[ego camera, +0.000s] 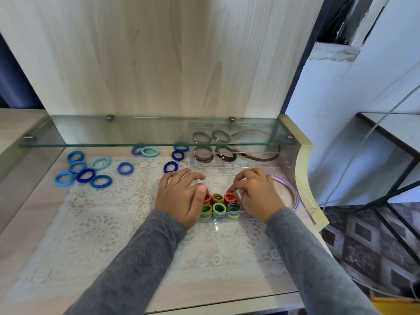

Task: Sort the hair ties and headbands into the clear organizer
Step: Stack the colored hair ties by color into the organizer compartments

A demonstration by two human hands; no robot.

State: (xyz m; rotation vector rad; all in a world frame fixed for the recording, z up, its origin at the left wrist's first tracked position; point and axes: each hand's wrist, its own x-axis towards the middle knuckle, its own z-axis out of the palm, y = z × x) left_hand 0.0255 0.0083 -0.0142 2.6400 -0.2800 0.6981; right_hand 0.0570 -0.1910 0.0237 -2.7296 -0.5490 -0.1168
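Clear plastic forms the organizer [306, 202] at the right end of your desk [34, 223], partly on the lace mat [102, 223]. Both your hands reach into its near tray. There, 6 stacks of hair ties [223, 209] stand in 2 rows of 3: red, olive and red in the far row, mostly green in the near row.

Your left hand [181, 196] lies relaxed with its fingers spread. Its thumb runs straight along the left side of the stacks, and it grips nothing. Your right hand [258, 194] has bent fingers whose tips touch the far-right red tie [235, 198]; whether they pinch it cannot be told.

Just right of that hand, pastel headbands [296, 193] curve along the tray's right end. In the far tray, under the glass shelf [113, 133], lie brown ties [208, 159], dark ties [227, 156] and a brown headband [261, 158]. Loose blue and teal ties [93, 182] are scattered over the far part of the desk, from the far left up to just beside the organizer.
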